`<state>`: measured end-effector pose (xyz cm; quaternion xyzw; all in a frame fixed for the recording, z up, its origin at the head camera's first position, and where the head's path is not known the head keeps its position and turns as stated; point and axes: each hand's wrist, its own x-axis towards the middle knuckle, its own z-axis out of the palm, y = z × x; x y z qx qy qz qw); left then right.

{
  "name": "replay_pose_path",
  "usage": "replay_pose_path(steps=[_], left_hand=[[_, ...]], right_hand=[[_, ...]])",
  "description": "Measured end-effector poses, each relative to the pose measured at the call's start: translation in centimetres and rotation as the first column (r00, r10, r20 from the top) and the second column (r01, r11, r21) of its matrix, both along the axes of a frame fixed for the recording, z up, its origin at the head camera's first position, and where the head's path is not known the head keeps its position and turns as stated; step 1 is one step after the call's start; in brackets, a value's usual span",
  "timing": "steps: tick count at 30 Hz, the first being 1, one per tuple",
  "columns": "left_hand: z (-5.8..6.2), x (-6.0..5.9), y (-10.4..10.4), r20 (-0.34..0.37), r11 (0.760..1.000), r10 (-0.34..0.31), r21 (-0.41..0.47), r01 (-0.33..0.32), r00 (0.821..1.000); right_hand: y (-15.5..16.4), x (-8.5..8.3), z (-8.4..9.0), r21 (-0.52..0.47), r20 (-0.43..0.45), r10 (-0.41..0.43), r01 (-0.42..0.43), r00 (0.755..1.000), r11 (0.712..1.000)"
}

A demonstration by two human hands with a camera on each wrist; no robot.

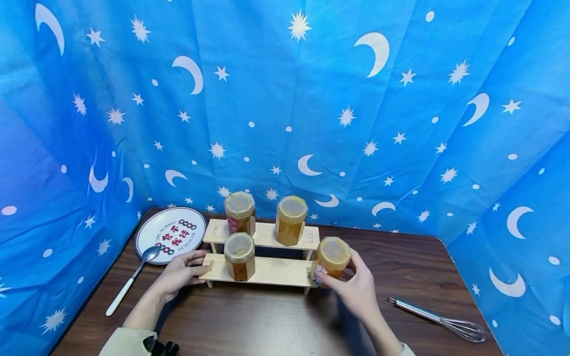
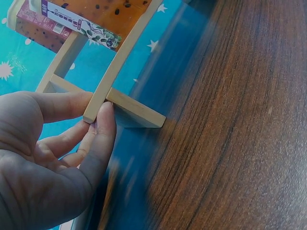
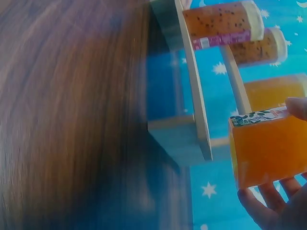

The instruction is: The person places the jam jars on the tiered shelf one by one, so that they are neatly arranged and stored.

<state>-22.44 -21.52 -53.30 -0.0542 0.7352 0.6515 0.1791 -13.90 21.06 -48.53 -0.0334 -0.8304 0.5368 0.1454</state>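
A two-tier wooden rack (image 1: 267, 271) stands on the dark table. Two jars of amber preserve (image 1: 239, 211) (image 1: 291, 220) sit on its upper shelf and a third jar (image 1: 239, 256) on the lower shelf. My left hand (image 1: 200, 269) pinches the left end of the lower shelf; in the left wrist view the thumb and forefinger clamp the board's end (image 2: 96, 112). My right hand (image 1: 339, 271) grips a fourth amber jar (image 1: 333, 257) at the right end of the lower shelf. In the right wrist view that jar (image 3: 268, 148) hangs beside the shelf's end (image 3: 201, 129).
A printed round plate (image 1: 170, 235) lies at the back left with a white-handled spoon (image 1: 133, 279) in front of it. A metal whisk (image 1: 438, 319) lies at the right. Blue star-and-moon cloth (image 1: 311, 99) walls in the wooden table (image 1: 267, 321) on three sides.
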Motion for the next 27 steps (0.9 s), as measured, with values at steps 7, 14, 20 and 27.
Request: replay_pose_path(steps=[7, 14, 20, 27], left_hand=[[0.0, 0.0, -0.1, -0.010, 1.000, -0.014, 0.006, 0.014, 1.000], [-0.2, -0.2, -0.1, 0.000, 1.000, -0.001, 0.003, 0.001, 1.000], [-0.2, -0.2, -0.2, 0.002, 1.000, -0.001, -0.004, 0.001, 1.000], [-0.4, -0.3, -0.3, -0.003, 1.000, -0.006, 0.007, 0.006, 1.000]], right_hand=[[-2.2, -0.5, -0.5, -0.045, -0.037, 0.075, -0.076, 0.997, 0.996], [-4.1, -1.1, -0.7, -0.062, -0.043, 0.113, -0.116, 0.993, 0.991], [-5.3, -1.6, -1.0, -0.082, -0.033, 0.135, -0.138, 0.990, 0.987], [-6.4, -2.0, -1.4, -0.104, -0.040, 0.149, -0.153, 0.988, 0.983]])
